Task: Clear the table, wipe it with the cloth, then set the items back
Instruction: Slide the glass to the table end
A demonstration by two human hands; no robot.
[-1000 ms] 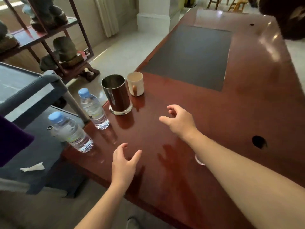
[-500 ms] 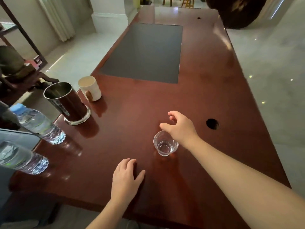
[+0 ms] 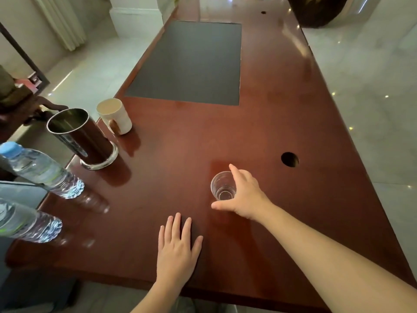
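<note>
A clear plastic cup stands upright on the glossy red-brown table. My right hand wraps it from the right, index finger past its far side and thumb along its near side. My left hand lies flat on the table near the front edge, fingers apart, holding nothing. Along the left edge stand a steel canister, a cream mug and two water bottles with blue caps. No cloth is in view.
A dark rectangular inset panel fills the table's middle. A round cable hole sits right of the cup, a smaller one far back. A dark wooden stand is on the floor at left. Pale tiled floor runs on both sides.
The view swung right and the cup came into sight. My right hand dropped down around the cup. My left hand settled flat on the table.
</note>
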